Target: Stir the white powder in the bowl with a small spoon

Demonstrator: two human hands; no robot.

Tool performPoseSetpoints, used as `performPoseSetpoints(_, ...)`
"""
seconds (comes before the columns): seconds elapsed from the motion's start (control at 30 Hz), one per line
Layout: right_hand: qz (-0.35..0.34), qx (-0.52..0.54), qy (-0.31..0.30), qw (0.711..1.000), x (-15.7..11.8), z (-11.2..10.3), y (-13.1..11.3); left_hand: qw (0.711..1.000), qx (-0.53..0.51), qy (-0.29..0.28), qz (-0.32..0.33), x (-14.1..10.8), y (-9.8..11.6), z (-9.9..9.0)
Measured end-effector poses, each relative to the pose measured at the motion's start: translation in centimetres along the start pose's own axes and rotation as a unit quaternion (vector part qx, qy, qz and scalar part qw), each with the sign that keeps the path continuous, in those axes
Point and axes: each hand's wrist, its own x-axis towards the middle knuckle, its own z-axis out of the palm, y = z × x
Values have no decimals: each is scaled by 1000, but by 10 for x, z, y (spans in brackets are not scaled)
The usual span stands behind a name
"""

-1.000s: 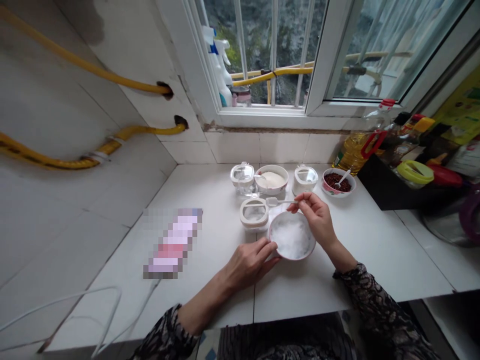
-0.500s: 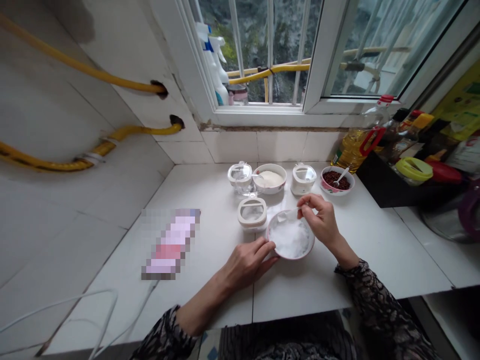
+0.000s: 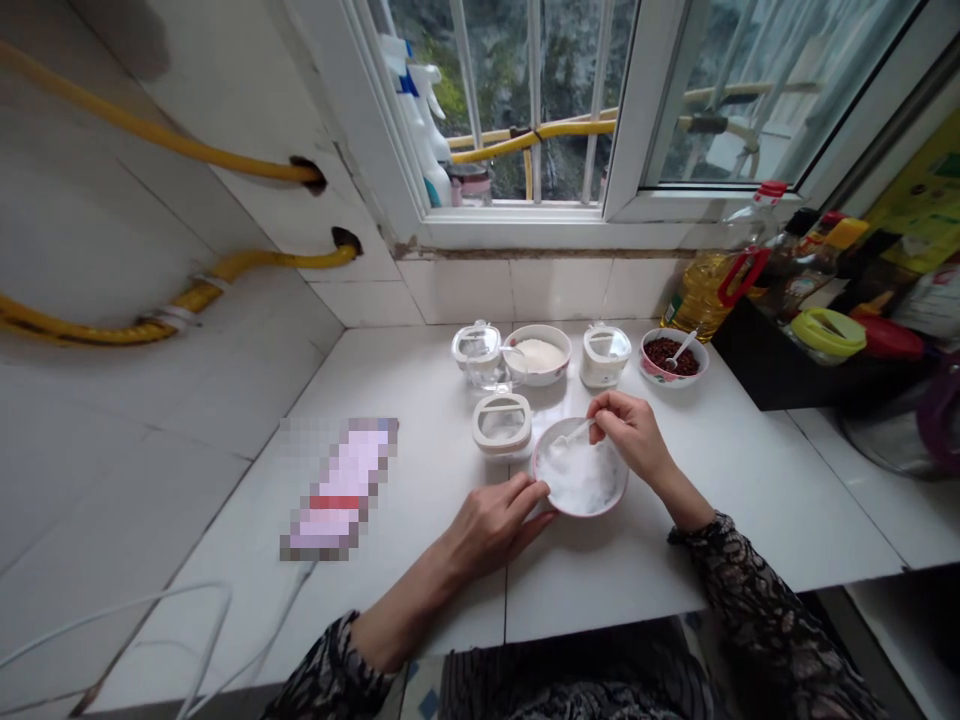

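A bowl [image 3: 582, 484] of white grains sits on the white tiled counter. My left hand [image 3: 501, 520] grips its left rim, thumb and fingers closed on the edge. Pinched in my right hand [image 3: 624, 430] is a small white spoon [image 3: 576, 433], its tip low over the grains at the bowl's upper left. A lidded clear jar [image 3: 502, 424] stands just left of the bowl. Behind it are another clear jar [image 3: 477, 354], a bowl of pale powder [image 3: 537, 356] with a spoon, and a third jar [image 3: 606, 356].
At the back right, a bowl of dark red bits [image 3: 673, 358] holds a white spoon. An oil bottle [image 3: 712, 280] and a black box [image 3: 765, 365] of condiments stand beyond it. A blurred phone [image 3: 341, 490] with a cable lies left.
My right hand has shifted slightly left, and the spoon's bowl is now lower, near the grains. My left hand stays on the rim. The whole view has moved a little.
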Motion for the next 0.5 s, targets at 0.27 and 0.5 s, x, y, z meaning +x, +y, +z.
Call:
performPoseSetpoints(0.27, 70, 130, -3, 989, 6, -5, 1, 1000, 1, -7, -3, 2, 1, -1)
performPoseSetpoints(0.5, -9, 148, 11, 989, 0, 2, -3, 1000, 6, -10, -4, 1, 0, -1)
